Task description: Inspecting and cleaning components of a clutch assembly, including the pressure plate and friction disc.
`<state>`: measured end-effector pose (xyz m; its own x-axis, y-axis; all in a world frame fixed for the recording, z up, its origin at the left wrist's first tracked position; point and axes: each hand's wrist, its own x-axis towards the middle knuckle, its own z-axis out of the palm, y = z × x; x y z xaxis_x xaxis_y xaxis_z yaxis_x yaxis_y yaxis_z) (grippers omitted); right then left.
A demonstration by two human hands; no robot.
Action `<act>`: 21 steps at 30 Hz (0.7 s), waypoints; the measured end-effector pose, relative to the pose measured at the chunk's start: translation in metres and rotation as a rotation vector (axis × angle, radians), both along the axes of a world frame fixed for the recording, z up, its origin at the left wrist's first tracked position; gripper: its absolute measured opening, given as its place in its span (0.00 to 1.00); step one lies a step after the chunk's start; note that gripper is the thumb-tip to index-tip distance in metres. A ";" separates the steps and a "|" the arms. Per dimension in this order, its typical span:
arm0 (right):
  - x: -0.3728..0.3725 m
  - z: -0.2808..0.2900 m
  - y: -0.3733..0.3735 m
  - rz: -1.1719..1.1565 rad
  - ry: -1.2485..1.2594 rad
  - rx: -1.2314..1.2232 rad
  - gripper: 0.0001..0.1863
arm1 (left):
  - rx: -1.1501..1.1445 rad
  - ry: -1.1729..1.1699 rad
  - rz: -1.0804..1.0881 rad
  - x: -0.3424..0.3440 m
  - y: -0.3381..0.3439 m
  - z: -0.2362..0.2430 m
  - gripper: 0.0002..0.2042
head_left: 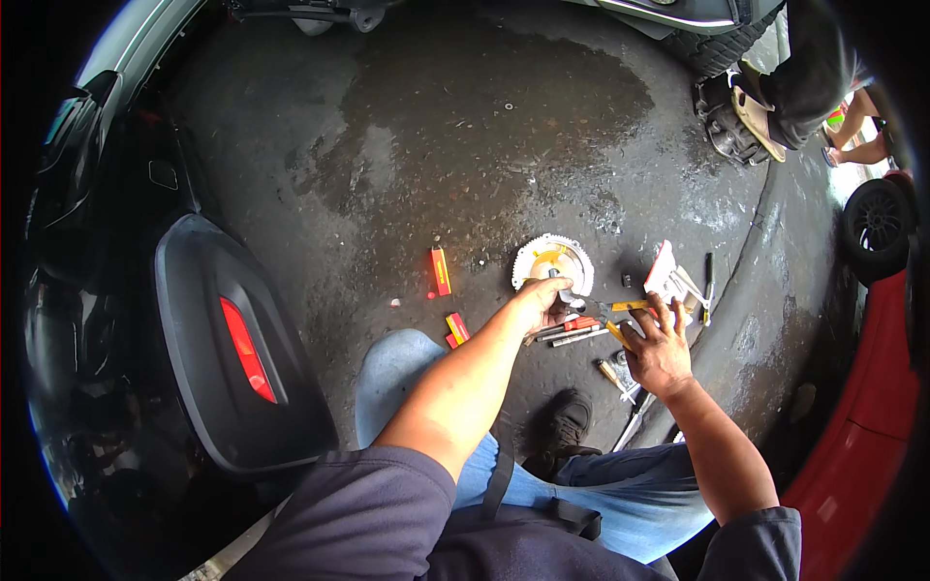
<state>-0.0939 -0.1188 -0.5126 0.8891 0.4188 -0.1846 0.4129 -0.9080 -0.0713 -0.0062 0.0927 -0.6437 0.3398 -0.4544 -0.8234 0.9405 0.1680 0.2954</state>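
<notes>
Yellow-handled pliers [630, 306], handles apart, pointing left

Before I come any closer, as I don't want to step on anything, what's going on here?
Low over the dark floor, a person's left hand holds a small metal part, too unclear to identify. The right hand holds what look like yellow-handled pliers, spread open and pointing towards that part. A pale toothed disc lies just beyond the left hand. A red-handled tool lies between the hands, and red-and-yellow boxes lie off to the left.
</notes>
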 end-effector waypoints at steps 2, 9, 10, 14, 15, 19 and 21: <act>-0.003 -0.005 -0.005 -0.017 -0.043 0.015 0.19 | -0.015 -0.007 -0.009 0.004 -0.005 0.008 0.11; 0.008 -0.010 -0.007 0.006 -0.154 -0.004 0.18 | 0.003 -0.007 0.017 0.013 -0.010 0.010 0.07; 0.010 -0.010 -0.006 0.014 -0.143 -0.008 0.19 | 0.002 -0.009 0.003 0.014 -0.009 0.007 0.08; 0.015 -0.011 -0.004 0.051 -0.147 -0.015 0.19 | -0.039 0.069 -0.019 0.019 -0.003 -0.003 0.08; 0.016 -0.012 -0.005 0.054 -0.149 -0.015 0.19 | -0.041 0.052 -0.024 0.019 -0.003 -0.003 0.09; 0.020 -0.015 -0.003 0.062 -0.151 -0.070 0.19 | 0.003 0.036 -0.035 0.022 -0.002 -0.005 0.11; 0.021 -0.015 -0.001 0.050 -0.132 -0.055 0.19 | 0.011 0.041 -0.038 0.024 -0.001 -0.009 0.11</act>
<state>-0.0729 -0.1201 -0.5276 0.8855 0.4556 -0.0910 0.4602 -0.8871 0.0363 0.0173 0.0920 -0.6528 0.2884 -0.4576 -0.8411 0.9575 0.1287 0.2583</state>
